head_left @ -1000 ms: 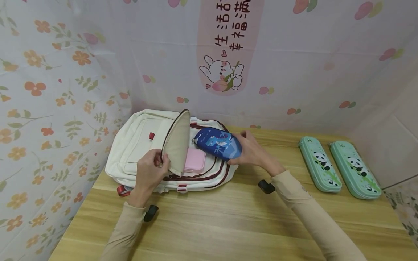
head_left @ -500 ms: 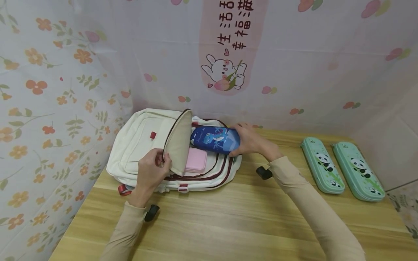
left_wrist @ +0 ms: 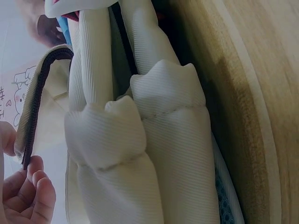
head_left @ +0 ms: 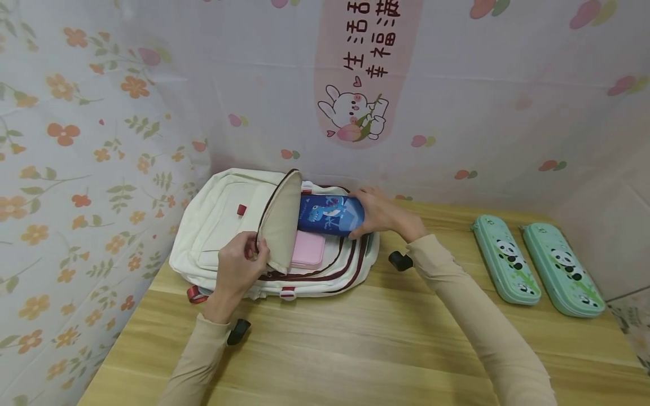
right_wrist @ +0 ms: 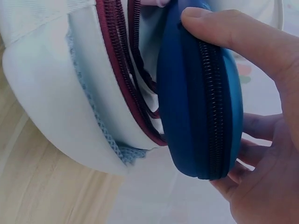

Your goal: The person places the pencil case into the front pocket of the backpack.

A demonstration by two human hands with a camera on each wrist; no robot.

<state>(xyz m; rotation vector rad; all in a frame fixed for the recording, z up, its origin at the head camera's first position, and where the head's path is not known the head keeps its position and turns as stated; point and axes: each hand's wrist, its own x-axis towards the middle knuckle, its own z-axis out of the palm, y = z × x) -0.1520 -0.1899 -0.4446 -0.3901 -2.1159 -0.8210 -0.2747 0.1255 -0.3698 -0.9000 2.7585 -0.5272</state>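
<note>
A white backpack (head_left: 218, 220) with dark red zippers lies on the wooden table, its front pocket unzipped. My left hand (head_left: 241, 263) pinches the edge of the pocket flap (head_left: 282, 225) and holds it raised; the left wrist view shows thumb and fingers at its zipper edge (left_wrist: 35, 102). In my right hand (head_left: 382, 213) is a blue dinosaur pencil case (head_left: 332, 215), gripped by its right end between thumb and fingers. Its left end is hidden behind the flap, inside the pocket opening. Just below it a pink box (head_left: 308, 248) sits in the pocket, partly covered by the flap.
Two mint green panda pencil cases (head_left: 508, 259) lie side by side on the right of the wooden table (head_left: 355, 349). A patterned cloth (head_left: 457, 101) hangs behind the backpack, and a floral one (head_left: 91, 186) hangs at the left.
My right hand has moved left with the blue pencil case, which has turned level and slid partly behind the flap. My left hand keeps its pinch on the flap.
</note>
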